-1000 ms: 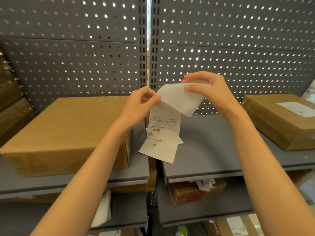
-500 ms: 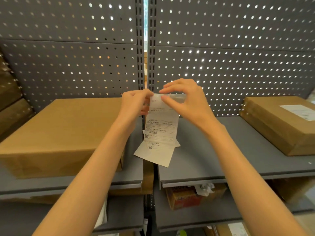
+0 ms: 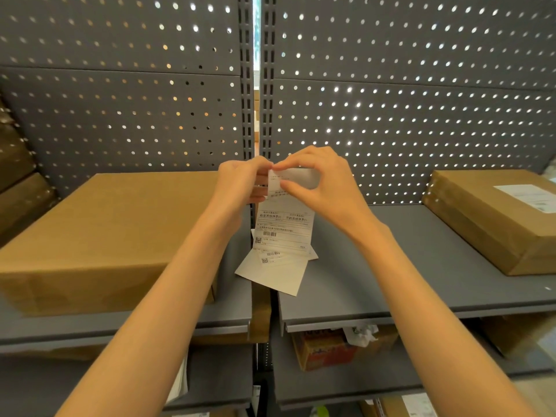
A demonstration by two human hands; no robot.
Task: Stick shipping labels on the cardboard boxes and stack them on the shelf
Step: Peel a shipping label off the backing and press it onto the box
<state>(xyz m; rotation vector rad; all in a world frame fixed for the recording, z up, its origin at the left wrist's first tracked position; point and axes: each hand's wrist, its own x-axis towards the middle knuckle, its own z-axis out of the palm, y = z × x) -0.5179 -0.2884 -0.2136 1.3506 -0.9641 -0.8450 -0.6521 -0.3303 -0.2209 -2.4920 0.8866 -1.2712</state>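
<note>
Both hands' fingers (image 3: pixel 293 189) pinch printed shipping labels (image 3: pixel 282 227); barcodes visible, text unreadable.

Two bare forearms rise from the lower corners of the frame — no sleeves, watch or rings visible — ending in the left hand (image 3: pixel 240 182) and right hand (image 3: pixel 325 182), nails short, unpainted.
</note>
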